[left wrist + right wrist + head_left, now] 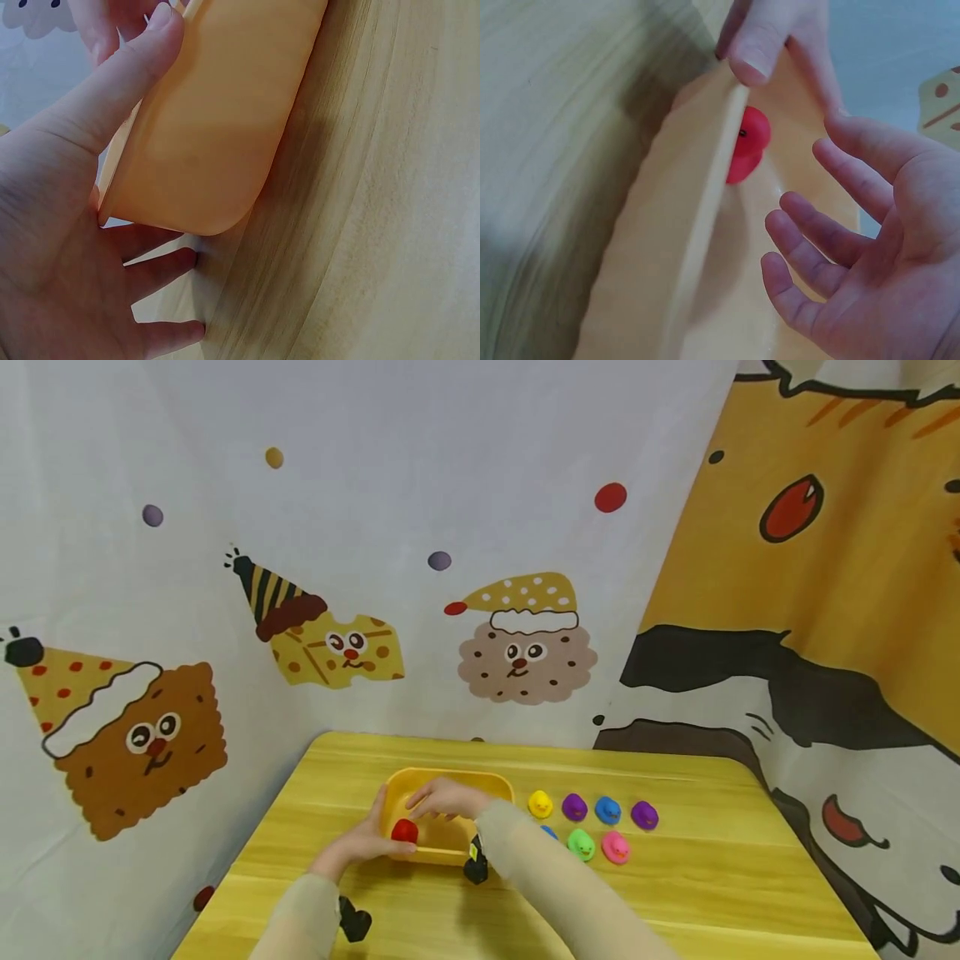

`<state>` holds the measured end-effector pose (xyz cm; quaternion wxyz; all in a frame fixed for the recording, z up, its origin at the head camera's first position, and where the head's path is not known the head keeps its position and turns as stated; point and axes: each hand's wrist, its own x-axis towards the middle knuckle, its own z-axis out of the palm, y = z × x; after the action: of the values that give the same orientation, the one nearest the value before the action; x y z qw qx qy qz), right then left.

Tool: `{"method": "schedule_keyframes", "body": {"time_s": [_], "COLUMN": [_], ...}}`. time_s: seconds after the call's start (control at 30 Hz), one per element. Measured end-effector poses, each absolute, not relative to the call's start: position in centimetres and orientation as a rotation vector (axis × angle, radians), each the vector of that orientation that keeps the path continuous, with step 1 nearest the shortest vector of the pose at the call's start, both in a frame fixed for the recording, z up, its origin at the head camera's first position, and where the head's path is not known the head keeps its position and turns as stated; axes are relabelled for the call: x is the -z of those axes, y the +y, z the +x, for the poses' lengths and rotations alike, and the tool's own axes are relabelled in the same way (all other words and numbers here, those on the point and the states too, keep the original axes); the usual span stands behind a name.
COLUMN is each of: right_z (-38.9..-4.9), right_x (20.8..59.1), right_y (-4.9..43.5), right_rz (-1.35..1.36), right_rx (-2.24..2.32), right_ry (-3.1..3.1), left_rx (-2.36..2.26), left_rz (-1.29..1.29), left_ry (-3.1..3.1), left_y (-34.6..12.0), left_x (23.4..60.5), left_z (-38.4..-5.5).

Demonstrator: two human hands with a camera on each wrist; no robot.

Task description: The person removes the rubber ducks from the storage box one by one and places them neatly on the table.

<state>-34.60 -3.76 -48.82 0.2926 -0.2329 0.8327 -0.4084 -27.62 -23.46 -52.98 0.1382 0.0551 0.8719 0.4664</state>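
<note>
An orange-yellow plastic bin [442, 838] sits on the table, with a red rubber duck [405, 832] in its front left corner. My left hand [365, 841] holds the bin by that corner, its thumb [124, 79] along the front rim and its fingers spread round the left end. Over the bin's inside hovers my right hand [447, 797]. Seen from the right wrist, its fingers [810, 255] are loosely bent with nothing between them, apart from the red duck [748, 146]. The bin's front wall partly hides the duck there.
Right of the bin stand small rubber ducks in two rows: yellow [540, 804], purple [574, 807], blue [608, 811] and another purple [645, 816] behind; green [581, 845], pink [617, 847] and a half-hidden blue [549, 832] in front. A cartoon-print cloth [360, 527] hangs behind the table.
</note>
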Motion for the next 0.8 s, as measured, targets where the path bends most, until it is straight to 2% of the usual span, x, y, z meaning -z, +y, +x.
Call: {"method": "schedule_keyframes", "body": {"time_s": [0.8], "right_z": [-34.5], "right_x": [52.2], "right_y": [-6.1], "right_rz": [-0.498], "right_rx": [1.192], "right_ry": [2.214], "left_rx": [-1.413], "left_rz": [0.137], "left_ry": [2.458], "left_y": [-23.4], "left_x": [52.7], "left_z": [-27.6]}}
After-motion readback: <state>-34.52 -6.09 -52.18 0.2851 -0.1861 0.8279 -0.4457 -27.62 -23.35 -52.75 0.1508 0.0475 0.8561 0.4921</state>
